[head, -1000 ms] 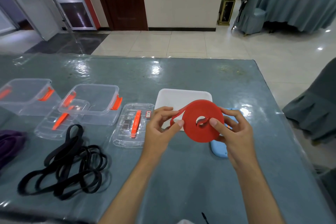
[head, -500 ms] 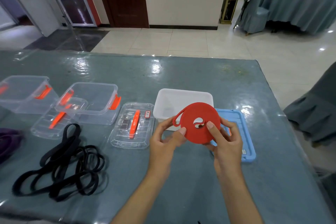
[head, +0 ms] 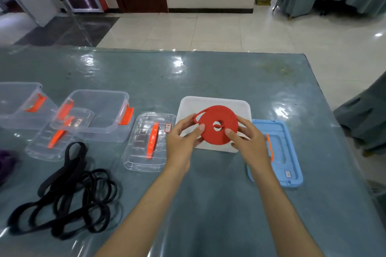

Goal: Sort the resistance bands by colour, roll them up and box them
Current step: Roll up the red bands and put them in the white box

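Note:
A red resistance band [head: 217,117], rolled into a flat coil with a small hole in the middle, is held over the white box [head: 242,106] at the table's centre. My left hand [head: 183,140] pinches its left edge, where a loose end loops out. My right hand [head: 248,137] grips its right edge, thumb on top. A heap of black bands [head: 69,192] lies loose at the front left. A purple band [head: 6,162] shows at the far left edge.
The white box's blue lid [head: 282,152] lies to its right. Two clear boxes with orange clips [head: 98,115] [head: 18,104] stand at the left, with clear lids [head: 150,144] [head: 54,142] beside them. The table's right edge runs close past the blue lid.
Both hands have carried the red coil forward and lowered it flatter, from in front of the white box to over it.

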Demonstrator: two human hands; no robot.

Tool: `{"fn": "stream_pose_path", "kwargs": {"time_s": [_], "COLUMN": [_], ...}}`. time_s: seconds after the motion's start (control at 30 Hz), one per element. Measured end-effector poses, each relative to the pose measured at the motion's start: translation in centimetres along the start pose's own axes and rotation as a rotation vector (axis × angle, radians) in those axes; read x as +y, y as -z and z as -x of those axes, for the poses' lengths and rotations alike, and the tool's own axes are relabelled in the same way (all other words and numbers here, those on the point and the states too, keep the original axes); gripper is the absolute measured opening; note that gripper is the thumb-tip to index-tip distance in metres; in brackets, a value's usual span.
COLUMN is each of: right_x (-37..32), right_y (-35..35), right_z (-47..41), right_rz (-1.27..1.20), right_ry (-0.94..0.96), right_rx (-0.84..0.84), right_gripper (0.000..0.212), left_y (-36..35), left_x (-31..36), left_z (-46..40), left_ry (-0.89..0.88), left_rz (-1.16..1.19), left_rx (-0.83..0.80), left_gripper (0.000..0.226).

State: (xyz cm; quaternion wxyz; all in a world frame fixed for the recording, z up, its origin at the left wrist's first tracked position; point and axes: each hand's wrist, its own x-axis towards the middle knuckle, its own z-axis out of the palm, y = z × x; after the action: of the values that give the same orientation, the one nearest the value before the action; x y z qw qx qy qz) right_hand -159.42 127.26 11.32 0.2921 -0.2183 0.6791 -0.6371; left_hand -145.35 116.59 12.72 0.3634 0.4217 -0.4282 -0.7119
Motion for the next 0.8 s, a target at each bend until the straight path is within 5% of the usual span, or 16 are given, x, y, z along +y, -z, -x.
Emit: {"fn": "stream_pose_path", "kwargs": {"time_s": [0.27,0.57,0.8], "right_x": [2.6,7.8,10.6], "right_y": [-1.6,-3.0,-3.9], "right_z": [-9.1,-15.5,-17.0], "right_rz": [0.151,0.353,0.378], "right_ry": [-0.249,-0.498,-0.709], "right_rx": [-0.135,-0.216,-0.223], "right_gripper": [0.043,0.016,0.029], "left_y": [-1.6,-2.6,-2.6], "left_x": [-1.1,-7.5,-10.7], "left_z": [-11.7,-20.6,-23.3], "left_ry": [0.237,0.495,0.578], "left_rz": [-0.177,-0.361,-0.413], "left_rx": [-0.035,-0.027,0.001], "left_gripper": [0.040,0.042,0.039]}}
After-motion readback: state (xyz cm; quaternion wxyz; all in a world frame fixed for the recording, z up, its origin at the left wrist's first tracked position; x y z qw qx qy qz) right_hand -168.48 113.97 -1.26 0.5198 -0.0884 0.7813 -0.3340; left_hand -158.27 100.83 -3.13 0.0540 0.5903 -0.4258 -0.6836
